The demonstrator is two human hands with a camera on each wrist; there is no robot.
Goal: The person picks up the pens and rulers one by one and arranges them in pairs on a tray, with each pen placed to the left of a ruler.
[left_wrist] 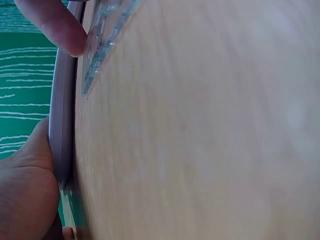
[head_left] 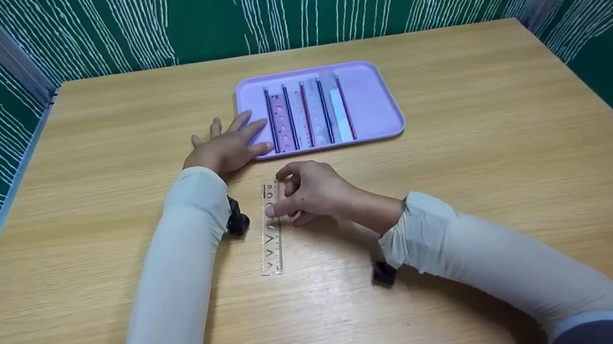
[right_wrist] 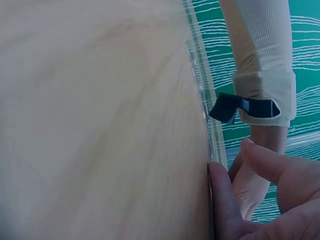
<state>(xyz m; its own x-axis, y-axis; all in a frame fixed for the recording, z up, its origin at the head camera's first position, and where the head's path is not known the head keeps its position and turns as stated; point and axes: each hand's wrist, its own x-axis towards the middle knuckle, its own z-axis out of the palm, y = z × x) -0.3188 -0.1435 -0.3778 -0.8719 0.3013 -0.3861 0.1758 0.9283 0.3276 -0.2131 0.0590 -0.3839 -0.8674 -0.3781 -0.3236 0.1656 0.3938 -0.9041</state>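
Note:
A clear ruler (head_left: 270, 251) with cut-out shapes lies lengthwise on the wooden table. My right hand (head_left: 317, 191) is at its upper right edge, one fingertip touching the ruler and the thumb over it. In the right wrist view the thumb (right_wrist: 262, 162) stands apart from the index finger (right_wrist: 222, 197). My left hand (head_left: 231, 146) rests with spread fingers on the left rim of a lilac tray (head_left: 376, 100). On the tray stand out dark and red pencils, a pink ruler (head_left: 281, 123), clear rulers and a pale strip (head_left: 340, 116), laid side by side.
The wooden table (head_left: 482, 146) reaches green walls with white drip lines (head_left: 265, 9) at the back and sides. Black camera mounts (head_left: 237, 220) hang under both sleeved wrists, close over the table.

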